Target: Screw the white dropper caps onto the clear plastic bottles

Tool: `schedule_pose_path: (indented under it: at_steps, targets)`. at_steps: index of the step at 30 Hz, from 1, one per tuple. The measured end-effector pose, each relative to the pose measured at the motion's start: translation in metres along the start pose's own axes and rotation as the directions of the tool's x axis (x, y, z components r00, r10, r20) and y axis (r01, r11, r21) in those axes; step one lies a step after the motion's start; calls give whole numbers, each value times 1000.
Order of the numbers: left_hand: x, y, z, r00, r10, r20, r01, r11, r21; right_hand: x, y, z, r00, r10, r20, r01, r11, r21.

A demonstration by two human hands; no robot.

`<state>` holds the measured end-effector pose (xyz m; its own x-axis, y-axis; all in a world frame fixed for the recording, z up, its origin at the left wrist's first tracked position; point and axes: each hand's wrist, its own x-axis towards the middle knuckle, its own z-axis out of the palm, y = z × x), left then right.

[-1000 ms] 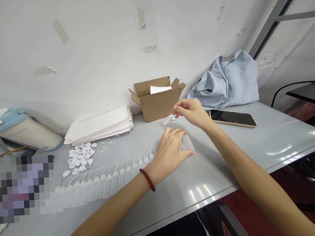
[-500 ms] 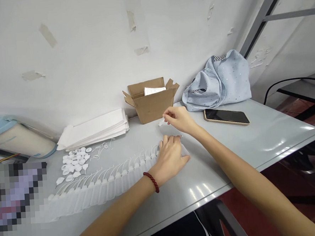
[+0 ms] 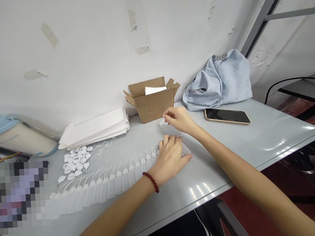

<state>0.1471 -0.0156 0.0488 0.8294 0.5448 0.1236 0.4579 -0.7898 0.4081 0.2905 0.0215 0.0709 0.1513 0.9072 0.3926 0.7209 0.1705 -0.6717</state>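
Observation:
A long row of small translucent plastic bottles (image 3: 103, 185) lies side by side on the grey table (image 3: 255, 140). My left hand (image 3: 172, 157), with a red bead bracelet at the wrist, rests palm down with fingers curled over a clear bottle at the row's right end. My right hand (image 3: 179, 118) hovers just behind it, fingertips pinched on a small white cap or nozzle. Loose white caps (image 3: 76, 162) lie in a heap further left.
A small open cardboard box (image 3: 152, 100) stands by the wall, with a stack of white sheets (image 3: 96, 129) to its left. A light blue cloth bag (image 3: 219, 82) and a phone (image 3: 226, 116) lie at the right. A blue-lidded container (image 3: 20, 137) sits far left.
My left hand has come down onto the table at the end of the row. My right hand moved left and lower with the small white piece. The view shifted slightly.

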Motion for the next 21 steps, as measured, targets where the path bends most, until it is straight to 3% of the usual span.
schedule_pose_path:
  at_steps: [9,21]
  targets:
    - [-1,-1,-6,999,4,-43,-5,1000,-30,1,5,1,1000,6,14,-6,1000,-14]
    - [2,2,-1,999,12,35,-14,999,40,2,12,5,1000,20,3,-20,999,-36]
